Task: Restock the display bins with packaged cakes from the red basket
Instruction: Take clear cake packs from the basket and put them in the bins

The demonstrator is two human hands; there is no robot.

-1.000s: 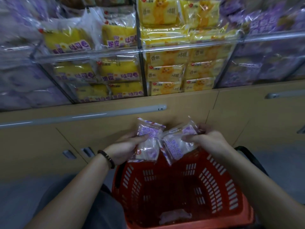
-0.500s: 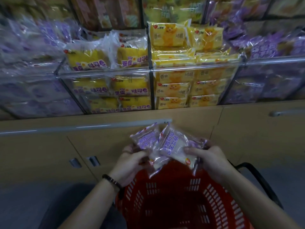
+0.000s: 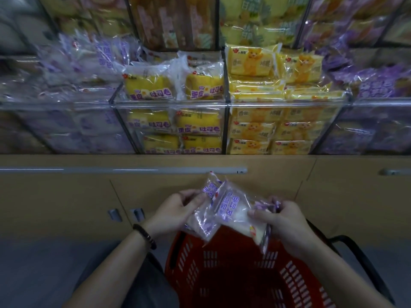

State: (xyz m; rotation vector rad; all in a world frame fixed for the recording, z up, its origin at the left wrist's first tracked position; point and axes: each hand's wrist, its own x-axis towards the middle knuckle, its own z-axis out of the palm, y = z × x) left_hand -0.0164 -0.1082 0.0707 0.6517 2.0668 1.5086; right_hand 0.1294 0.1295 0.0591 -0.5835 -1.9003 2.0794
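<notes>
Below our hands sits the red basket (image 3: 233, 274). Our left hand (image 3: 175, 213) and right hand (image 3: 281, 221) each grip a cake (image 3: 235, 210). Beyond them the bins (image 3: 173, 103) look full; slick wrappers could slip out.

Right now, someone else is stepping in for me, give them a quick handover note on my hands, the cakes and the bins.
Left hand: holding one purple-print cake pack.
Right hand: holding a second purple-print pack.
Both packs overlap above the red basket, in front of the cabinet, not yet at a bin.
The yellow bins look well filled, as do the purple bins at far left and far right.
Left to do: place both packs in a purple bin. What remains in the basket cannot be seen.
</notes>
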